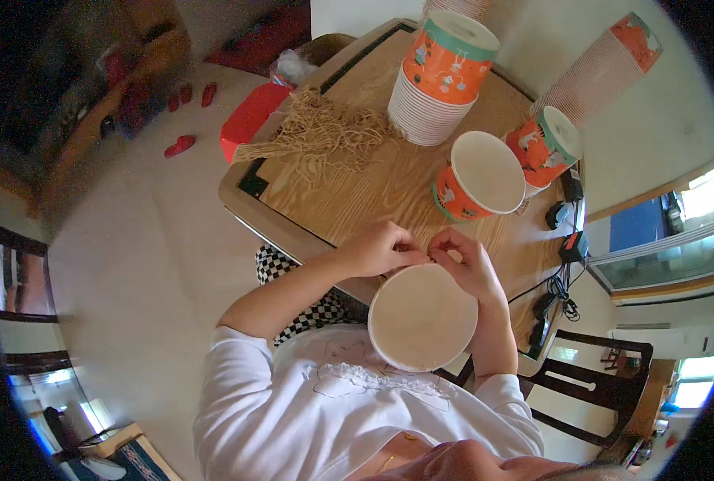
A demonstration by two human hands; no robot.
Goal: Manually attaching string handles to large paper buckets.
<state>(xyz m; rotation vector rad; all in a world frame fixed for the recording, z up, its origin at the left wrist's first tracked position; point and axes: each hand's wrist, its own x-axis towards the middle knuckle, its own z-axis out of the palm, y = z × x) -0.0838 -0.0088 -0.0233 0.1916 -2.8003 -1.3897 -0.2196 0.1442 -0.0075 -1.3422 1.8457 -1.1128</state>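
A paper bucket (422, 319) with a cream-white inside is tilted against my front, its open mouth facing up toward me. My left hand (382, 247) and my right hand (465, 258) meet at its far rim, fingertips pinched close together. What lies between the fingertips is too small to make out. Just beyond my hands another paper bucket (485, 172), orange with a green band, stands on the wooden table (325, 208) with its mouth up. A tangled heap of brown paper cords (325, 132) lies at the table's far left.
A tall stack of upturned orange paper buckets (441, 80) stands at the back, a shorter stack (545, 148) to its right. Another long stack (605, 68) rises behind. Black cables and adapters (561, 297) lie along the right edge. A red box (252, 116) sits left; a dark chair (593, 385) stands right.
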